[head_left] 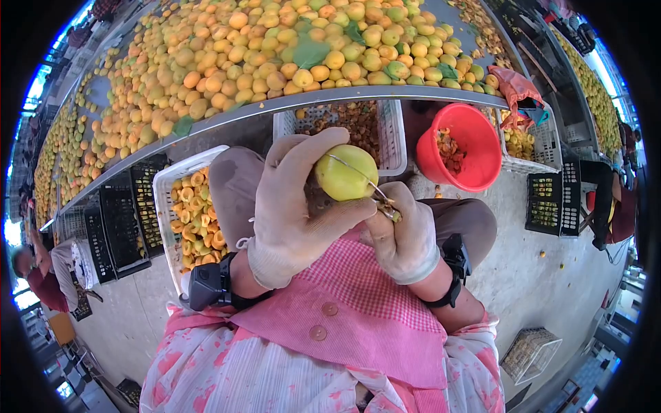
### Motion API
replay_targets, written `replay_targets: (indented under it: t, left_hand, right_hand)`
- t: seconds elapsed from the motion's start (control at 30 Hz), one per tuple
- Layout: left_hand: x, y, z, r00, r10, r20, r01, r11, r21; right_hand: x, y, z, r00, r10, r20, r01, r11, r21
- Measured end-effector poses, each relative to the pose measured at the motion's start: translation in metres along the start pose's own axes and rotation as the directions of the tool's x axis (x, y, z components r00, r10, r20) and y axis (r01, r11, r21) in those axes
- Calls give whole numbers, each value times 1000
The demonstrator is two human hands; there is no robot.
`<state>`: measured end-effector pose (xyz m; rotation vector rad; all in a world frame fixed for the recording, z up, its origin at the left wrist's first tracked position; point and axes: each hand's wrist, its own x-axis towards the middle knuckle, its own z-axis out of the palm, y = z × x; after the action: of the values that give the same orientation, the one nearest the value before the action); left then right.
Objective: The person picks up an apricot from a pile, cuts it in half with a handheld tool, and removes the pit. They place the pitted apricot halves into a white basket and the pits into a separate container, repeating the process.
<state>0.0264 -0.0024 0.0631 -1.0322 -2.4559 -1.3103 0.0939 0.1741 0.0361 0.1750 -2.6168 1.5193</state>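
the knife (352,167) could skid on the rounded skin of the green fruit (341,180) if pushed unevenly, nicking the left hand (286,206) whose gloved fingers wrap close by — how deep the edge sits, i can't tell. a loose grip might also let the fruit roll out and drop. the left hand is part-closed, curved round the fruit, which is up above the lap, short of the worktop (330,94). the right hand (410,237), gloved too, is closed on the knife's lower end — bits of pulp cling there.
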Motion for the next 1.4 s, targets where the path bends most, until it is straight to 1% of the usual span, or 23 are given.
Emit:
replay_targets:
  t: [0.07,0.1,0.13,0.17,0.27,0.3,0.33,0.4,0.47,0.53,0.57,0.63,0.77,0.83,0.87,0.93,1.03,1.07,1.13,1.27,1.3,1.33,1.4]
  left_hand:
    - [-6,-6,9,973,-229,3,210,885,-417]
    - [-7,-6,13,973,-229,3,210,885,-416]
    - [-8,-5,18,942,-326,84,269,581,-768]
    - [-8,-4,21,906,-372,200,271,149,-951]
    - [-11,-5,22,852,-393,346,412,96,-906]
    - [-10,2,16,835,-435,337,488,303,-819]
    - [-10,2,15,834,-435,338,489,302,-818]
    - [-11,4,16,903,-399,158,424,771,-476]
    - [-6,1,14,916,-372,149,394,763,-513]
    - [-5,-2,14,947,-257,192,271,320,-908]
    - [-6,-2,14,947,-262,188,270,324,-907]
    - [-9,-3,15,882,-364,299,357,102,-928]
    - [-9,-6,17,861,-364,356,407,72,-911]
    - [-8,-6,14,873,-390,293,396,214,-893]
    - [-7,-6,12,872,-391,295,397,212,-893]
    - [-5,-6,7,897,-331,291,431,520,-737]
    - [0,-8,-1,877,-336,343,480,630,-610]
    - [-1,-6,2,878,-335,341,478,631,-611]
    - [-5,3,12,884,-340,320,407,228,-884]
    - [-6,2,9,857,-388,340,452,247,-857]
    - [0,-5,2,956,-211,204,292,745,-599]
    - [3,-7,-1,984,28,178,0,987,-159]
    - [2,-10,4,983,-27,183,74,963,-258]
  right_hand:
    - [1,-2,-1,999,22,35,-22,1000,-5]
    - [1,-2,0,999,22,34,-22,1000,-5]
    - [0,-1,1,1000,26,10,-26,1000,7]
    - [0,0,3,999,31,-15,-30,999,19]
    - [-3,5,8,997,13,-77,-10,999,40]
    - [-2,3,6,997,13,-78,-10,999,40]
    - [0,-1,1,998,2,-57,1,999,46]
    - [1,-6,-4,999,-3,-37,5,999,52]
    - [6,-7,-8,996,-84,8,84,996,37]
    - [5,-5,-6,995,-99,-22,100,994,39]
    - [5,-3,-3,993,-112,-48,114,992,45]
    - [3,-1,-1,996,-84,-35,86,995,54]
    - [1,-3,-3,999,34,36,-36,997,62]
    - [1,-10,-7,996,68,49,-70,997,43]
    - [1,-12,-8,993,98,63,-100,995,27]
    - [-1,-11,-8,994,96,57,-98,994,39]
    - [-3,-6,-7,996,74,48,-76,996,44]
    - [-3,-4,-6,998,53,46,-55,998,38]
    - [-3,-2,-1,1000,5,26,-5,1000,17]
    - [-3,-1,-1,994,-106,-3,106,993,-49]
    - [-2,0,-2,994,-105,-3,105,993,-49]
    - [-1,1,-5,994,-104,22,106,990,-92]
    - [-2,0,-6,994,-103,43,108,984,-139]
